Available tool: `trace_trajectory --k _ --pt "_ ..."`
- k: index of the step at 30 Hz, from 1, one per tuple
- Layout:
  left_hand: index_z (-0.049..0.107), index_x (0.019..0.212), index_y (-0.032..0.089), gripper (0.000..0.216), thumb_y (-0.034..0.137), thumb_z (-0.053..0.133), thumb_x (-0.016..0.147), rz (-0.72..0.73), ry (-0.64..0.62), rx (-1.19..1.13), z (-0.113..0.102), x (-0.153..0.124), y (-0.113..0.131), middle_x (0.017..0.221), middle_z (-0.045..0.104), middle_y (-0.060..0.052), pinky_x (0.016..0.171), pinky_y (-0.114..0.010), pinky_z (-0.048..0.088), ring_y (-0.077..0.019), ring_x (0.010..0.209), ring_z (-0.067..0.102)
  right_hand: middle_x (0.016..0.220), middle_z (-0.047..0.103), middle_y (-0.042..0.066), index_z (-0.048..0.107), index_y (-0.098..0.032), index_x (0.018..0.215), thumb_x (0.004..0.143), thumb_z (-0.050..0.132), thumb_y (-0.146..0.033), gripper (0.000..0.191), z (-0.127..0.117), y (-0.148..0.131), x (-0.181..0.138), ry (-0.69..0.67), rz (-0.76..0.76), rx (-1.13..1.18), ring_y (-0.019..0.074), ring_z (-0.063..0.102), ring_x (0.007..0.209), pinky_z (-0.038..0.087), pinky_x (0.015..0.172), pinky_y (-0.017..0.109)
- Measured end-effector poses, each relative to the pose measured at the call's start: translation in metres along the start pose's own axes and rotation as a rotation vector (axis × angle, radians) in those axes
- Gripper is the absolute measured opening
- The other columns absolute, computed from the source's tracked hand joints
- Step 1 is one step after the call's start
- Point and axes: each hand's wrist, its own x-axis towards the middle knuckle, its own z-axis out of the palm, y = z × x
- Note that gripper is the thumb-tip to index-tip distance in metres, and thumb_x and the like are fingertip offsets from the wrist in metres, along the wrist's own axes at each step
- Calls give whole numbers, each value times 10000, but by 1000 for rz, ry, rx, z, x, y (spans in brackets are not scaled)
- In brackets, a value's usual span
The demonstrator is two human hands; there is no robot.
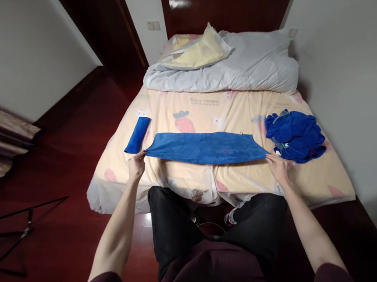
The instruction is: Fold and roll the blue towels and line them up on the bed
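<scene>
Grasping the two ends of the long blue towel (pixel 206 147), which lies flat across the middle of the frame, the left hand (pixel 136 165) and right hand (pixel 278 168) may pull unevenly, so the strip could wrinkle on the soft bed (pixel 234 114) or drag the blue towel pile (pixel 295 136) at right-centre.

Matt blue cloth towel (pixel 205 147) (glossy wood floor (pixel 67 146))
</scene>
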Motion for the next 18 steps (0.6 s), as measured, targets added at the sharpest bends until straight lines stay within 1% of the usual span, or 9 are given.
trace_trajectory --k 2,4,7,8,10,12,14,16,18 --pt "759 1070 116 303 114 546 854 -14 -137 109 17 -12 -19 1216 755 -116 1081 -421 501 -286 1210 657 1078 797 176 798 -147 912 886 560 -265 268 20 18 -24 -101 76 -39 275 747 1028 560 1047 449" --pt "766 1030 132 306 86 571 799 29 -230 231 30 -24 -32 1227 744 -115 1095 -417 483 -303 1250 617 1071 796 174 795 -142 887 874 554 -229 257 34 30 -45 -186 117 -89 268 735 1035 550 1055 445" --pt "759 1058 136 307 93 562 826 176 -250 374 40 -39 -45 1343 679 -141 1135 -436 431 -326 1346 519 1135 780 179 794 -126 916 913 503 -211 303 46 41 -63 -219 87 -160 271 693 1100 522 1080 446" --pt "755 1072 141 305 106 547 851 223 -259 402 41 -42 -47 1345 672 -148 1128 -441 429 -327 1341 516 1150 774 181 793 -120 933 931 482 -210 324 48 43 -65 -214 67 -182 277 678 1112 517 1080 449" --pt "756 1071 154 307 131 512 886 281 -306 437 42 -45 -53 1265 693 -157 1069 -430 461 -316 1249 569 1142 771 186 789 -110 972 958 451 -211 353 48 46 -67 -207 32 -221 285 658 1111 514 1065 448" --pt "765 1044 159 325 157 478 892 287 -333 456 40 -45 -60 1132 712 -155 982 -403 500 -300 1119 625 1108 772 182 782 -112 1007 972 440 -206 356 45 47 -66 -213 14 -256 287 644 1095 515 1044 438" --pt "775 1017 159 354 191 446 889 273 -322 471 37 -42 -69 1029 708 -144 896 -378 524 -288 1018 653 1078 773 169 778 -127 1017 978 443 -195 344 41 46 -67 -239 -2 -286 284 634 1077 512 1027 422" --pt "780 1001 159 367 213 436 884 277 -316 493 33 -41 -77 969 698 -135 844 -363 528 -285 978 665 1072 770 155 776 -142 1008 987 445 -186 334 36 43 -71 -274 -22 -310 277 627 1068 504 1021 405" --pt "778 990 166 345 209 458 869 292 -329 525 31 -41 -82 957 696 -130 833 -358 522 -287 985 670 1083 766 145 774 -150 1004 999 443 -184 333 32 40 -77 -299 -35 -333 271 619 1077 494 1026 390"
